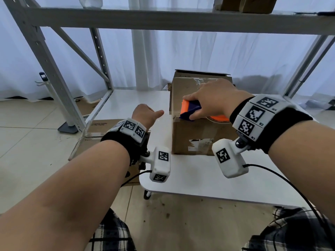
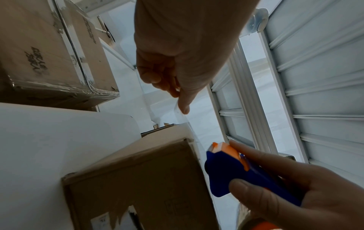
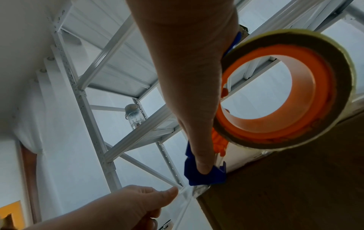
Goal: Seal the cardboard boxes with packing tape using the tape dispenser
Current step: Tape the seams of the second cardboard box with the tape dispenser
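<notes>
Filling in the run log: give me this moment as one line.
right hand: grips tape dispenser on cardboard box | left hand: pinches clear tape end | seal: unfinished

The flattened cardboard (image 1: 98, 126) reads, perhaps, "For Family"; wrist markers (image 1: 253, 122) "R1", "R2".

1. Cardboard box (image 1: 192, 134): brown, upright on bench, right of centre, old tape scraps on sides.
2. Tape dispenser (image 1: 190, 110): blue/orange, on box's near-left top edge.
3. Clear tape strip (image 3: 184, 193): pulled leftward off dispenser.
</notes>
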Motion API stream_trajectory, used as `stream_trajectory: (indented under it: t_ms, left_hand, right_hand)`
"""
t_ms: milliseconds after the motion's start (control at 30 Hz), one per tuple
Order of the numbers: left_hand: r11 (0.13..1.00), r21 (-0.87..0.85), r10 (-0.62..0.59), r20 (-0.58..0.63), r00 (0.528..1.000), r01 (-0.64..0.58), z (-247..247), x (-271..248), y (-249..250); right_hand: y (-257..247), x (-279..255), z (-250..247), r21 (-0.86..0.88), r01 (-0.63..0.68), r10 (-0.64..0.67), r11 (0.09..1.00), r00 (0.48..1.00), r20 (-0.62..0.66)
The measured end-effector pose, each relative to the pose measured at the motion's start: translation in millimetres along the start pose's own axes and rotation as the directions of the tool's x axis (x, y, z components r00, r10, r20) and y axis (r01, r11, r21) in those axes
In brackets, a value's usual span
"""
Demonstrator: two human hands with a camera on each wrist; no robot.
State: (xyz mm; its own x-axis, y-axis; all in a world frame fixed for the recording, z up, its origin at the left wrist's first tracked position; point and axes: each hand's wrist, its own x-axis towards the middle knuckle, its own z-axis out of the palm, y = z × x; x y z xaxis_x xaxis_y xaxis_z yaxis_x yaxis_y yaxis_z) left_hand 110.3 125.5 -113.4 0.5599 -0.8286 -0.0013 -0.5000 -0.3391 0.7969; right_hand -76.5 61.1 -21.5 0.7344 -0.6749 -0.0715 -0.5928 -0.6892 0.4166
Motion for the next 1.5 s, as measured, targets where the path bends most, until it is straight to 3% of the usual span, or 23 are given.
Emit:
stream_trajectory:
  t_ms: [367, 600, 833, 1000, 1233, 1500]
  left_hand:
    - [0.997, 0.069, -0.030, -0.003, 1.000, 0.030, 0.8, 3.5, -9.0]
    - [0.984, 0.105, -0.154, 0.077, 0.985, 0.145, 19.1, 3.7, -17.4]
    - [0.922, -0.228, -0.288, 0.140, 0.947, 0.314, 41.8, -7.6, -21.8]
    - [0.902, -0.272, -0.307, 0.143, 0.941, 0.336, 37.5, -5.7, -22.4]
    - [0.848, -0.305, -0.353, 0.282, 0.892, 0.432, 54.0, -17.4, -15.2]
    - [0.821, -0.341, -0.372, 0.290, 0.882, 0.458, 60.5, -18.4, -12.6]
  right_hand:
    - [-8.8, 7.2, -0.5, -0.008, 0.020, -0.020, 1.000, 0.999, 0.048]
    - [-6.7, 6.1, 4.9, 0.041, 0.009, -0.012, 0.999, 0.998, 0.060]
    - [-8.0, 4.2, 6.2, 0.052, 0.011, -0.014, 0.999, 0.999, 0.051]
    - [-8.9, 4.0, 6.1, 0.044, 0.007, -0.009, 0.999, 0.999, 0.048]
    - [-10.8, 3.6, 7.5, 0.040, 0.005, -0.007, 0.999, 0.999, 0.044]
    - [-9.8, 3.7, 10.8, 0.029, -0.001, 0.001, 1.000, 1.000, 0.024]
